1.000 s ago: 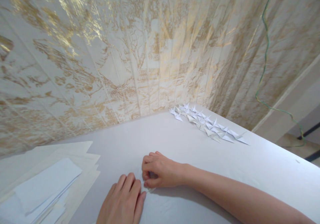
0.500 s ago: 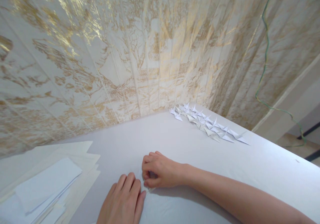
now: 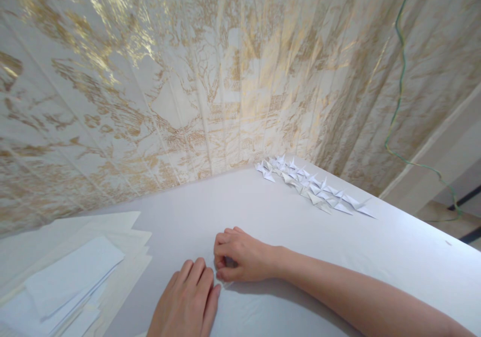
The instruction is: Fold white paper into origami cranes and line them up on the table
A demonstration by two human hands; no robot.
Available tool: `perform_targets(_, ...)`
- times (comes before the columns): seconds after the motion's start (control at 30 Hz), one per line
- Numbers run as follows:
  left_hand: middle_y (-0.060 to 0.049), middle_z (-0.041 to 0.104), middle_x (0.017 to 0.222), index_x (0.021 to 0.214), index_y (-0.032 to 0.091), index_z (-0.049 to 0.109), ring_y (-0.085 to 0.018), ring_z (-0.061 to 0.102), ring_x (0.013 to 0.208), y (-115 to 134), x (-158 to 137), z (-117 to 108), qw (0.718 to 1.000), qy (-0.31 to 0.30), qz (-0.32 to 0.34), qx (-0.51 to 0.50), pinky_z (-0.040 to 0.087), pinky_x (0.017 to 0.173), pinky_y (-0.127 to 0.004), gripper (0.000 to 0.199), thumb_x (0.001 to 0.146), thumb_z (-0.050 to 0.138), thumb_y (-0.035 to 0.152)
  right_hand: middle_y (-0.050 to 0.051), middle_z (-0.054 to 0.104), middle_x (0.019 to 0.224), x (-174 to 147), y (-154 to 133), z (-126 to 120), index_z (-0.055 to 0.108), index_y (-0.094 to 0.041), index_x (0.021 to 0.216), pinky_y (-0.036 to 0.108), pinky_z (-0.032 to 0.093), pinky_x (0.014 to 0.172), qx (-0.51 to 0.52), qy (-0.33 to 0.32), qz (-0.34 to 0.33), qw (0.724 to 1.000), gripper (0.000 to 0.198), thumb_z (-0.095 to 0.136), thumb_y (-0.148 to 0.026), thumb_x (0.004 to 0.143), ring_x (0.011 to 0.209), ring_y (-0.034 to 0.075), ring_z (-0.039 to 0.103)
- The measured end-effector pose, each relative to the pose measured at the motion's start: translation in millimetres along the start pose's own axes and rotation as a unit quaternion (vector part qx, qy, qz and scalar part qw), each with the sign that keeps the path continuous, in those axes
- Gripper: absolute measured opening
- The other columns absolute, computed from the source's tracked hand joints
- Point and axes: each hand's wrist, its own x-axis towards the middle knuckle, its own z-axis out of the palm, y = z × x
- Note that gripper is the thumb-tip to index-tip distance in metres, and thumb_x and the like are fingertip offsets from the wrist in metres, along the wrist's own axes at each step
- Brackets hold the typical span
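Observation:
My left hand (image 3: 186, 297) rests low on the table with its fingers bent down and held together, the thumb along its right side. Just right of it, my right hand (image 3: 240, 254) is curled, thumb and fingers closing toward each other. Between the two hands a bit of white folded paper (image 3: 226, 285) shows under the right thumb and beside the left fingertips. Most of this paper is hidden by the hands, so its shape cannot be told. Both hands press on it close to the white tabletop (image 3: 210, 202).
On the left lie loose white sheets (image 3: 75, 277) over larger cream sheets (image 3: 130, 239). Several folded paper cranes (image 3: 313, 187) stand in rows at the back right, near the table edge. Behind the table hangs a gold-patterned curtain (image 3: 188, 76); a green cord (image 3: 401, 71) dangles at right.
My left hand has shifted very slightly up and to the right. The right hand stays nearly still.

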Motion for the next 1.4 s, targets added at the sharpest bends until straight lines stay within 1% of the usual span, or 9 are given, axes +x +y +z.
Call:
perform_targets(0.23,-0.007,0.065,0.096,0.092,0.021,0.064,-0.028,0.060,0.090,-2,0,2,0.999,0.005,0.009,-0.030,0.051,0.077,-0.045,0.023,0.094,0.041,0.021,0.001,0.058,0.083,1,1,2,0.062,-0.017,0.075,0.028,0.037,0.081,0.000,0.008,-0.005,1.000,0.012,0.071,-0.023,0.081,0.082,0.015,0.053)
perform_targets(0.4,-0.006,0.064,0.092,0.088,0.021,0.064,-0.027,0.059,0.087,1,1,0,0.999,-0.001,-0.006,-0.049,0.051,0.077,-0.046,0.025,0.094,0.039,0.022,0.000,0.057,0.082,0,3,4,0.062,-0.017,0.074,0.029,0.038,0.082,0.001,0.012,-0.011,1.000,0.013,0.071,-0.024,0.081,0.082,0.016,0.053)
perform_targets(0.57,-0.006,0.063,0.091,0.086,0.021,0.062,-0.026,0.058,0.088,2,1,-7,0.997,-0.031,-0.030,-0.071,0.049,0.077,-0.044,0.026,0.095,0.038,0.024,0.000,0.057,0.082,0,3,3,0.062,-0.017,0.074,0.028,0.038,0.082,0.005,0.014,-0.010,1.000,0.014,0.072,-0.024,0.081,0.082,0.016,0.053)
perform_targets(0.67,-0.004,0.062,0.089,0.079,0.022,0.060,-0.023,0.059,0.086,2,2,-12,0.993,-0.053,-0.044,-0.096,0.049,0.075,-0.040,0.025,0.095,0.040,0.025,0.000,0.057,0.083,0,2,1,0.062,-0.017,0.074,0.028,0.037,0.083,0.010,0.003,-0.005,1.000,0.014,0.072,-0.024,0.080,0.082,0.016,0.053)
perform_targets(0.77,-0.002,0.062,0.085,0.075,0.023,0.058,-0.021,0.059,0.084,3,3,-17,0.991,-0.056,-0.056,-0.112,0.048,0.074,-0.036,0.023,0.093,0.042,0.025,0.001,0.057,0.084,0,2,-4,0.062,-0.017,0.076,0.029,0.037,0.084,0.017,-0.011,-0.010,1.000,0.014,0.073,-0.024,0.081,0.083,0.016,0.053)
perform_targets(1.0,-0.003,0.062,0.089,0.077,0.022,0.060,-0.024,0.060,0.087,5,3,-22,0.988,-0.075,-0.069,-0.118,0.048,0.076,-0.040,0.023,0.092,0.042,0.024,0.002,0.059,0.090,-1,6,-12,0.062,-0.016,0.077,0.030,0.037,0.089,0.044,-0.057,-0.033,0.997,0.014,0.072,-0.024,0.083,0.090,0.016,0.055)
perform_targets(1.2,-0.003,0.062,0.089,0.080,0.023,0.061,-0.025,0.060,0.087,6,-1,-20,0.989,-0.073,-0.056,-0.114,0.048,0.076,-0.040,0.020,0.093,0.046,0.027,0.002,0.060,0.093,0,7,-13,0.062,-0.016,0.075,0.031,0.036,0.092,0.049,-0.069,-0.035,0.996,0.016,0.073,-0.024,0.082,0.092,0.016,0.055)
perform_targets(1.3,-0.001,0.062,0.087,0.080,0.023,0.060,-0.023,0.060,0.084,3,-1,-16,0.992,-0.055,-0.041,-0.104,0.048,0.074,-0.039,0.018,0.092,0.047,0.024,0.002,0.059,0.091,0,8,-11,0.062,-0.016,0.076,0.031,0.037,0.091,0.044,-0.057,-0.033,0.997,0.015,0.072,-0.025,0.083,0.090,0.016,0.055)
perform_targets(1.4,-0.001,0.063,0.086,0.080,0.023,0.060,-0.023,0.060,0.083,0,-1,-11,0.996,-0.032,-0.023,-0.081,0.048,0.073,-0.038,0.019,0.093,0.046,0.022,0.002,0.059,0.092,0,10,-11,0.066,-0.017,0.082,0.032,0.037,0.093,0.053,-0.059,-0.043,0.996,0.015,0.072,-0.030,0.083,0.093,0.017,0.055)
